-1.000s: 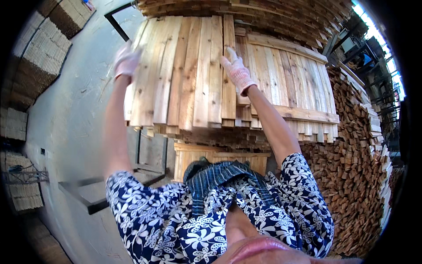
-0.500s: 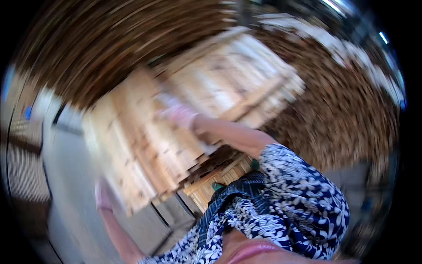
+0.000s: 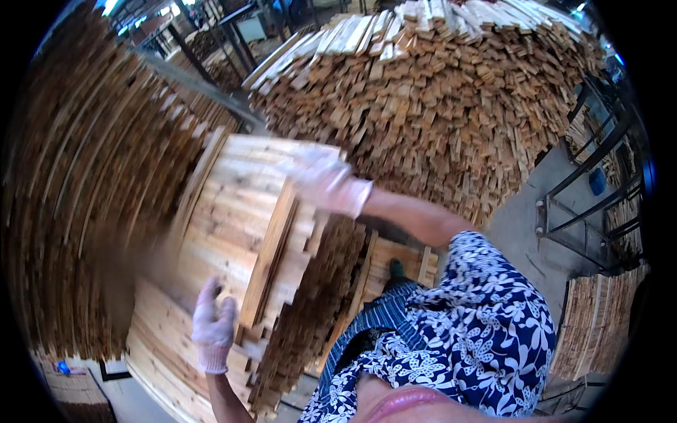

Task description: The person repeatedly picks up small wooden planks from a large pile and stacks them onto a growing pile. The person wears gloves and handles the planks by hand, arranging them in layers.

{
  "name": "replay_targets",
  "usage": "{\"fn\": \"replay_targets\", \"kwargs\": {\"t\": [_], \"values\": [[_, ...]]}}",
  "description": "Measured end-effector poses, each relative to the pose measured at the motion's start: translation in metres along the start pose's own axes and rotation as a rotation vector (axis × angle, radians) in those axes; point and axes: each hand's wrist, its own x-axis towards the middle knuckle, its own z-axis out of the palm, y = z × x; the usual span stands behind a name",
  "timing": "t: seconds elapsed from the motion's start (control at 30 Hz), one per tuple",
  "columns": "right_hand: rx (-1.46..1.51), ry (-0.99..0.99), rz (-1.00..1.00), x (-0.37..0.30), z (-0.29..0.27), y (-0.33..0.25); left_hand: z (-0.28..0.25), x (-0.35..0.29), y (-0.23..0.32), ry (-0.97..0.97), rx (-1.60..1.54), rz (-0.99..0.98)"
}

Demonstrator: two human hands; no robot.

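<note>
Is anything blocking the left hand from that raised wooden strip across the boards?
Nothing visible stands between the left hand and the wooden strip; its near end lies just to the hand's right.

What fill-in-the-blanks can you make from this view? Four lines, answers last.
1. The left hand and right hand both wear pale ____.
2. Nearer the picture's top edge is the ____ hand.
3. The boards are made of ____.
4. The floral shirt is white and dark ____.

Missing words: gloves; right; wood; blue.
</note>
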Motion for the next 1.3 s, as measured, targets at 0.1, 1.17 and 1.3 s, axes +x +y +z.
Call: {"fn": "replay_targets", "kwargs": {"t": [0.1,1.17,1.3], "values": [[-0.436,0.145,0.123,0.002,-0.077,0.176,0.072,0.101,0.094,-0.201,-0.183,0.262],[-0.668,-0.054,0.432,-0.003,-0.151,0.42,0.374,0.521,0.482,-0.598,-0.911,-0.023],[-0.167,0.149,0.361,-0.052,-0.182,0.357,0.324,0.455,0.444,-0.822,-0.992,0.037]]}}
